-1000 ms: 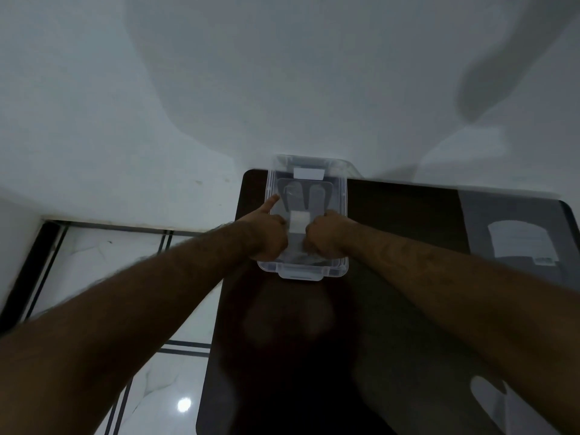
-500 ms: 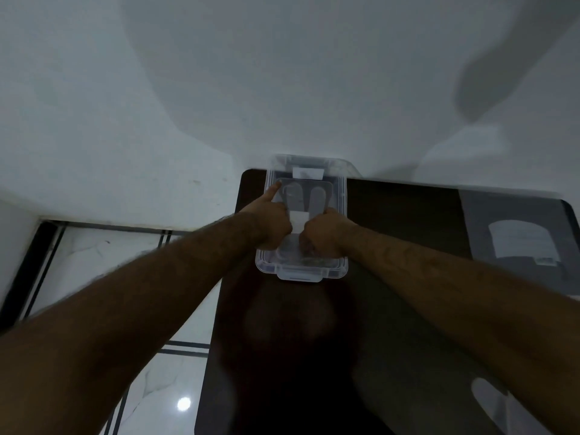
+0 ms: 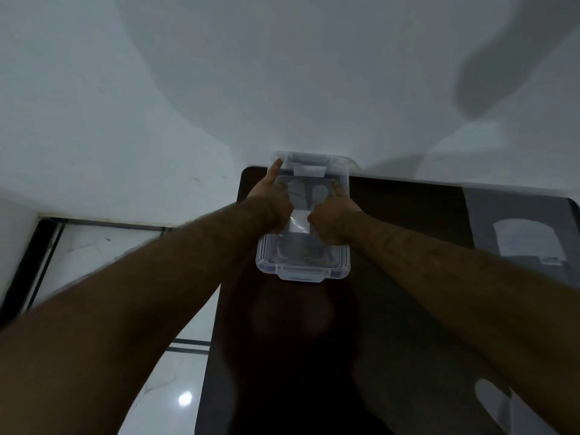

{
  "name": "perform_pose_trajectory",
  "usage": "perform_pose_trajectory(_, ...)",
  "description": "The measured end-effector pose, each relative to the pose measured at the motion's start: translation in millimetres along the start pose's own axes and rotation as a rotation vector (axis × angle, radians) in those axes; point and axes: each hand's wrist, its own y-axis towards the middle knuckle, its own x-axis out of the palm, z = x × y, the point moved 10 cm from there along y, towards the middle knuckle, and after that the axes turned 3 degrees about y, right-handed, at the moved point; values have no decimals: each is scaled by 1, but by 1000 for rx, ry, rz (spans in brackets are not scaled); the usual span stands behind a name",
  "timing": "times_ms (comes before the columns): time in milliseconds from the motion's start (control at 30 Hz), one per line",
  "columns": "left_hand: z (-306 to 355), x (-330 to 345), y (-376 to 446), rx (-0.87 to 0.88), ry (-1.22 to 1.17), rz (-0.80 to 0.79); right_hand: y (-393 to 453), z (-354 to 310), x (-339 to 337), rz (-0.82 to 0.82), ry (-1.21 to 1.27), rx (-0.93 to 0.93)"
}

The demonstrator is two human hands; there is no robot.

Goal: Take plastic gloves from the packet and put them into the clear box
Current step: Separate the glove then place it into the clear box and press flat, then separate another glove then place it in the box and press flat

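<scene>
At frame centre, your left hand [image 3: 272, 200] and right hand [image 3: 333, 215] are pressing gloves [image 3: 306, 196] into the clear box [image 3: 303, 271], index fingers extended, the rest curled. Keep flattening evenly toward the corners.

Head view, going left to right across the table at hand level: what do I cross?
Left hand → gloves in the clear box → right hand → packet at the table's right edge.
</scene>
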Motion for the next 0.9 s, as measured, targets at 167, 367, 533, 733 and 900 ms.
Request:
perform_pose_trajectory(167, -5, 3, -2, -11, -27, -47, 0, 5, -6, -96, -76, -13)
perform_pose_trajectory(367, 33, 5, -16, 144, -47, 39, -22, 36, -28, 54, -26, 29)
perform_pose_trajectory(533, 62, 20, -31, 239, -188, -121, -26, 53, -18, 65, -5, 96)
perform_pose_trajectory(733, 64, 28, -29, 225, -210, -202, -16, 33, -17, -18, -95, 29)
perform_pose_trajectory(900, 63, 21, -35, 231, -272, -153, -21, 28, -15, -28, -111, 29)
